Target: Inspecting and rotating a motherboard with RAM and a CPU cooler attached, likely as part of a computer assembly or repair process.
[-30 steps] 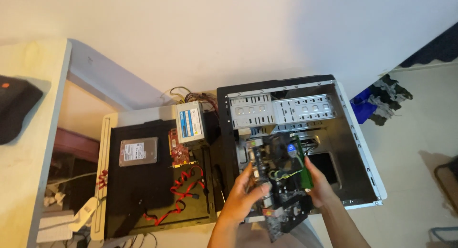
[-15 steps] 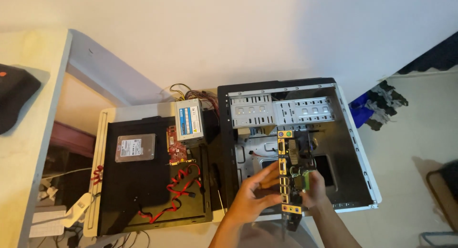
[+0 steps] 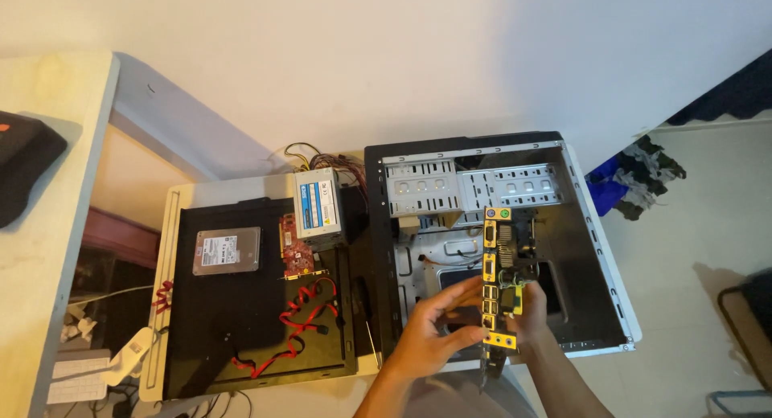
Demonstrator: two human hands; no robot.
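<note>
A motherboard (image 3: 500,293) stands on edge above the open computer case (image 3: 595,249), turned so that its yellow strip of rear ports faces the camera and runs from 12 o'clock down to 6 o'clock. Both hands grip it near its lower end. The left hand (image 3: 438,329) comes in from 7 o'clock, its fingers curled toward the port strip and pressing the board's near side. The right hand (image 3: 532,313) is on the far side at 3 o'clock of the board, mostly hidden behind it, with its fingers wrapped round the edge. The board sits between the two hands, touching both, and hangs over the middle of the case's bare interior, just below the silver drive cage (image 3: 450,185).

The case lies on its side on the floor with its side panel off. At 9 o'clock of it lies a black panel (image 3: 217,305) bearing a hard drive (image 3: 227,250), a red expansion card (image 3: 298,249) and loose red data cables (image 3: 297,321). A grey power supply (image 3: 318,209) rests at the panel's upper right corner, beside the case, with a bundle of coloured wires behind it. A pale desk (image 3: 48,249) runs along the left edge, with a dark object (image 3: 24,165) on top. A heap of blue and dark cloth (image 3: 635,177) lies at 2 o'clock of the case.
</note>
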